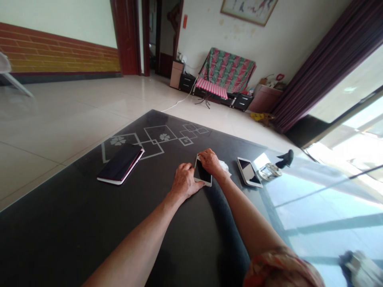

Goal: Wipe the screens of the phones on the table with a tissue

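- Two bare hands meet over a phone (204, 174) on a dark tabletop (89, 227); we look down on it screen side up, in front of the person, between the left hand (183, 180) and the right hand (210, 161).
- The phone's long axis runs away from the person, its far end tipped slightly to the left. The two hands take different parts of it — left at the near portion, right at the far end.
- We see the left hand clasping the phone from its left side, fingers bent by the long edge and thumb stretched along the near end.
- At the far end, the right hand's fingers curl over the corner, bunched rather than spread. Their undersides are hidden, so we cannot tell whether they pinch the phone or only rest on it.
- Neither hand must cross the other to reach its end: the right forearm passes along the phone's right side, and the left forearm comes in from below.
- Just beyond the right wrist we find a crumpled white tissue (225, 168), partly covered by the arm.
- Farther right lies a second phone (250, 173), near a glass dish (270, 172) and a black object (286, 159) we cannot identify.
- Well apart on the left, we note a closed dark notebook (120, 164).
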{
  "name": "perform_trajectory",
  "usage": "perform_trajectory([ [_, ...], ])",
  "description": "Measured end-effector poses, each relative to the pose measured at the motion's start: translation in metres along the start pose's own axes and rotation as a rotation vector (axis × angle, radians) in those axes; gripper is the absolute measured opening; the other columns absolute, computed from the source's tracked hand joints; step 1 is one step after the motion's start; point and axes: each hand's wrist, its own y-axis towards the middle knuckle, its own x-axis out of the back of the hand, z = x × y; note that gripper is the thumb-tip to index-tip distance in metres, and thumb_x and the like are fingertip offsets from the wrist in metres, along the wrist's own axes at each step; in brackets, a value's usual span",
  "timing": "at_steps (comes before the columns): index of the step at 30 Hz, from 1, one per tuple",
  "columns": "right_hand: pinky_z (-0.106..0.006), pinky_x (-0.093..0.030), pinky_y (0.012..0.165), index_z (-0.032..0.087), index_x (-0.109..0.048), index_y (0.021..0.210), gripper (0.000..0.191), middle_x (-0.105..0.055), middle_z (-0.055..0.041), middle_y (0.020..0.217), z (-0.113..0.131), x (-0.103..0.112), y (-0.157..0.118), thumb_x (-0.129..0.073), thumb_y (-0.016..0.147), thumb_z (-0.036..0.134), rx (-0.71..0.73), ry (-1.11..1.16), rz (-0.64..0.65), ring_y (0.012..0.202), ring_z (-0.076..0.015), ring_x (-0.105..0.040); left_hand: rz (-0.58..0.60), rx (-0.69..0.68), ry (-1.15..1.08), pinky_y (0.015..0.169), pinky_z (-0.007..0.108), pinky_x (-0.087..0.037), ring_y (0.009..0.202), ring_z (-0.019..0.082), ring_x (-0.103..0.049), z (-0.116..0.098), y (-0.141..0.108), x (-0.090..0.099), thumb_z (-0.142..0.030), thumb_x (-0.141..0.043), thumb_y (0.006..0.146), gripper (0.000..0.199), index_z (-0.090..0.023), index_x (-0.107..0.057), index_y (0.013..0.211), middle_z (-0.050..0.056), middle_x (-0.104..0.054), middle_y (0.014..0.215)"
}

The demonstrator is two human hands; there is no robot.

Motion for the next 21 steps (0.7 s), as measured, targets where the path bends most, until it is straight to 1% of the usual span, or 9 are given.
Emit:
perform_trajectory([
  [3,-0.028,-0.042,0.088,0.018,-0.07,0.096,0.026,-0.062,-0.0085,0.092,-0.001,-0.002,0.002,-0.044,0.091,0.017,0.024,-0.01,-0.02,0.091,-0.0176,-0.055,0.003,0.003,-0.002,0.093,0.039,-0.043,0.108,0.03,-0.051,0.0,0.0,0.0,-0.044,-0.078,0.062,0.045,-0.014,-0.069,0.094,0.011,-0.062,0.107],
  [11,-0.028,-0.043,0.085,0.019,-0.07,0.095,0.024,-0.062,-0.0065,0.093,-0.004,0.004,-0.015,-0.046,0.091,0.017,0.137,0.066,-0.038,0.086,-0.016,-0.057,0.003,0.011,-0.021,0.093,0.04,-0.043,0.109,0.03,-0.05,-0.002,0.0,0.001,-0.043,-0.079,0.061,0.045,-0.013,-0.069,0.093,0.011,-0.062,0.108],
  [17,-0.031,-0.043,0.086,0.021,-0.069,0.101,0.025,-0.061,-0.0076,0.098,-0.012,0.0,-0.007,-0.046,0.092,0.021,0.142,-0.007,-0.049,0.09,-0.0183,-0.056,-0.01,0.011,-0.025,0.094,0.04,-0.043,0.108,0.03,-0.051,-0.002,-0.001,0.001,-0.043,-0.08,0.06,0.046,-0.015,-0.069,0.095,0.01,-0.061,0.109],
  [21,-0.032,-0.043,0.087,0.022,-0.068,0.104,0.026,-0.061,-0.0076,0.1,-0.015,-0.002,-0.007,-0.045,0.093,0.024,0.135,0.008,-0.066,0.092,-0.0187,-0.055,-0.022,-0.005,-0.006,0.098,0.041,-0.042,0.108,0.029,-0.05,0.001,-0.001,-0.003,-0.044,-0.08,0.06,0.047,-0.015,-0.068,0.095,0.01,-0.06,0.111],
])
